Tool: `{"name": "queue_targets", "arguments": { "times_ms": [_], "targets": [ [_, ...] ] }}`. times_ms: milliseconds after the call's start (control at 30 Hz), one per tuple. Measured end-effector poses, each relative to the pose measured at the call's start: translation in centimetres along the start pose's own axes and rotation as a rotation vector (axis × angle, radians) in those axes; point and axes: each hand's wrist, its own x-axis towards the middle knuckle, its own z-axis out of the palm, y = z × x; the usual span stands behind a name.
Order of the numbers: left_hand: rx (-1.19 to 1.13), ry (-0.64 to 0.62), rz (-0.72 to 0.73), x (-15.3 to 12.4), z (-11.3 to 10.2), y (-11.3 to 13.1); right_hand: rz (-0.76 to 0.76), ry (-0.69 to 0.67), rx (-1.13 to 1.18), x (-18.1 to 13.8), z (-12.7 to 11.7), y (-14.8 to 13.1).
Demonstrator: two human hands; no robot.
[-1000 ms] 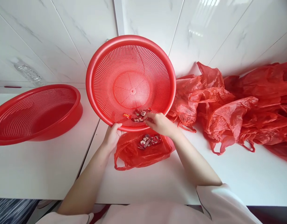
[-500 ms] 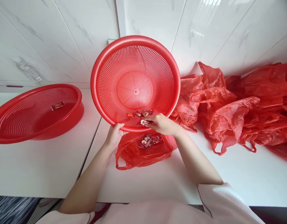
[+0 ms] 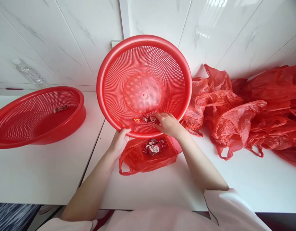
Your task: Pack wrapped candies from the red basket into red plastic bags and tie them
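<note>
A red plastic colander basket (image 3: pixel 143 61) is tilted toward me. My left hand (image 3: pixel 119 141) is closed on its lower left rim, thumb over the edge. Inside, my right hand (image 3: pixel 167 124) has its fingers closed around a small dark red wrapped candy (image 3: pixel 153 119) at the low side; the fingertips are partly hidden. To the left of it in the basket lie a red candy with yellow print (image 3: pixel 136 120) and another small wrapped candy (image 3: pixel 144 118). Below the rim, an open red plastic bag (image 3: pixel 143 163) holds several wrapped candies (image 3: pixel 155 148).
A second red basket (image 3: pixel 82 109) leans at the left with a wrapped packet (image 3: pixel 61 108) in it. Several red plastic bags (image 3: pixel 237 118) are piled on the right of the white table (image 3: pixel 193 195). A marbled tile wall (image 3: pixel 152 19) stands behind.
A white-printed candy my right hand held has dropped into the bag, and the hand is now at another candy in the basket. The basket has shifted slightly right.
</note>
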Motion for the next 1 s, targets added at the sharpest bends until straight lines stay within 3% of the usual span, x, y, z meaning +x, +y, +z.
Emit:
{"name": "queue_targets", "arguments": {
  "times_ms": [167,333,400,467,533,600,633,700,867,933,1000],
  "targets": [
    [-0.002,-0.015,-0.002,0.0,0.0,-0.4,0.072,0.008,-0.019,0.4,1.1,0.2],
    [0.012,0.04,0.011,0.4,-0.7,0.0,0.058,0.142,0.328,0.5,-0.3,0.2],
    [0.005,0.065,0.049,0.6,-0.9,0.2,0.068,0.112,0.478,0.1,-1.3,0.1],
    [-0.004,0.078,0.069,0.7,-0.9,0.4,0.032,-0.042,0.601,-0.5,-2.3,-0.4],
    [-0.007,0.091,0.074,0.8,-1.0,0.6,-0.052,-0.29,0.669,-1.1,-3.0,-1.1],
    [-0.014,0.107,0.089,0.9,-1.0,0.7,-0.147,-0.497,0.64,-1.6,-3.4,-1.9],
    [-0.019,0.109,0.097,0.9,-1.0,0.6,-0.185,-0.539,0.599,-1.7,-3.4,-2.3],
    [-0.019,0.103,0.093,0.9,-1.1,0.6,-0.218,-0.473,0.507,-1.8,-3.3,-2.9],
    [0.076,0.14,0.033,0.7,-1.1,0.0,-0.098,0.01,0.305,-0.9,-1.9,-2.7],
    [0.085,0.117,0.017,0.4,-0.6,-0.3,0.01,0.082,0.169,-0.4,-0.9,-2.1],
    [0.064,0.051,-0.018,-0.1,0.0,-0.6,0.099,0.046,0.086,-0.1,0.3,-1.7]
  ]
}}
